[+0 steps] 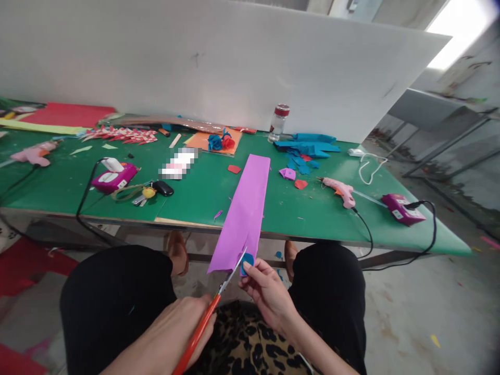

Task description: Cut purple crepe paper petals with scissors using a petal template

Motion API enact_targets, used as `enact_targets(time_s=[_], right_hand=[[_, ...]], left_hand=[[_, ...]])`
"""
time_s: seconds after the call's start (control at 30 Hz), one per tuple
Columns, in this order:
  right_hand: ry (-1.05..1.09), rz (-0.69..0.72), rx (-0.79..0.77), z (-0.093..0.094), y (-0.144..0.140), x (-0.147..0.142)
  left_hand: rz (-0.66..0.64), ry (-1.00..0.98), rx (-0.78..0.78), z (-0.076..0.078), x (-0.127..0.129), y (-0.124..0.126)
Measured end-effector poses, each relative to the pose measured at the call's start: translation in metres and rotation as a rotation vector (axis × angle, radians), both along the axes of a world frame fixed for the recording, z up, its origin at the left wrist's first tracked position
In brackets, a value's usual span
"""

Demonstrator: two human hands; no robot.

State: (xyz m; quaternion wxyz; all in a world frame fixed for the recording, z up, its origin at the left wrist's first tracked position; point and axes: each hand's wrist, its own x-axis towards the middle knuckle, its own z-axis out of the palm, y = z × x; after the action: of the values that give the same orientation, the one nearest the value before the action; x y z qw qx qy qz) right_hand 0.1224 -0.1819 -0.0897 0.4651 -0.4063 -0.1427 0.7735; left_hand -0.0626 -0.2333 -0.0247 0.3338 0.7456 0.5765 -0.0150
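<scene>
The purple paper strip (246, 208) is pinched with a blue template (247, 262) in the right hand (265, 289), long axis running away from it, while half-open scissors (219, 297), gripped by the left hand (183, 325), bite its near edge.

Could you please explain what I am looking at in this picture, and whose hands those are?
There is no machine here: the single picture comes from a camera worn on a person's head, looking forward and down, so you see that person's own lap and hands. The left hand grips red-handled scissors, their blades open at the near edge of a long purple paper sheet. The right hand pinches that edge together with a small blue piece. The sheet runs from the lap up onto a green table. On the table lie a pink glue gun, blue paper scraps, a jar with a red lid, paper flowers on an orange sheet, and keys. A white board stands behind.
</scene>
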Motion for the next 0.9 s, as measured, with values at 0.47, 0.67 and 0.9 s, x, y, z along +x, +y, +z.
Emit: enact_targets(time_s=[0.47, 0.67, 0.9], right_hand=[[-0.053, 0.031, 0.020, 0.005, 0.006, 0.026], [-0.044, 0.037, 0.015, 0.007, 0.009, 0.032], [0.010, 0.036, 0.002, 0.007, 0.010, 0.037]], left_hand=[[-0.286, 0.332, -0.088, 0.037, 0.004, 0.059], [-0.262, 0.325, -0.037, 0.034, 0.000, 0.071], [-0.208, 0.253, -0.009, 0.029, -0.004, 0.077]])
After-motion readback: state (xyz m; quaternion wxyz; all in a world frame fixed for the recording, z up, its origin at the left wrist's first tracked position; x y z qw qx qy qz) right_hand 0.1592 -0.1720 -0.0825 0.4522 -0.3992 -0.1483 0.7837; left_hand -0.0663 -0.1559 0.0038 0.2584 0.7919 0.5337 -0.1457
